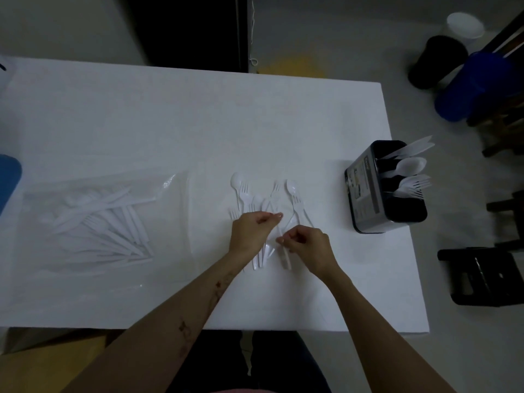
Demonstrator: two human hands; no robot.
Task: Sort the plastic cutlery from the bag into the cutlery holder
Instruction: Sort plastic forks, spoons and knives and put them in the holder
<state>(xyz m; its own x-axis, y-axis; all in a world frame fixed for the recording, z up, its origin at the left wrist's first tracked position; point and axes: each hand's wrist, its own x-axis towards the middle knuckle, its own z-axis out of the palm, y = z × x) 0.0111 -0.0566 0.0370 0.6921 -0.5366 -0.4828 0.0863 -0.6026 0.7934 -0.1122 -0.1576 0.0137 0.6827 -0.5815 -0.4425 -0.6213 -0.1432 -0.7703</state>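
Several loose white plastic spoons and forks (256, 198) lie fanned out on the white table (170, 123), handles toward me. My left hand (251, 232) rests over their handles, thumb and finger pinched on a thin piece. My right hand (307, 246) pinches one white handle (285, 258) at its near end. A clear plastic bag (93, 222) at the left holds many more white pieces, mostly knives. The black cutlery holder (382, 191) stands at the table's right edge, with knives, spoons and forks in separate compartments.
A blue object (8, 180) pokes in at the left table edge. On the floor at the right stand a black bin (435, 62), a blue container (470, 86), a white bucket (465, 26) and dark stools (482, 275).
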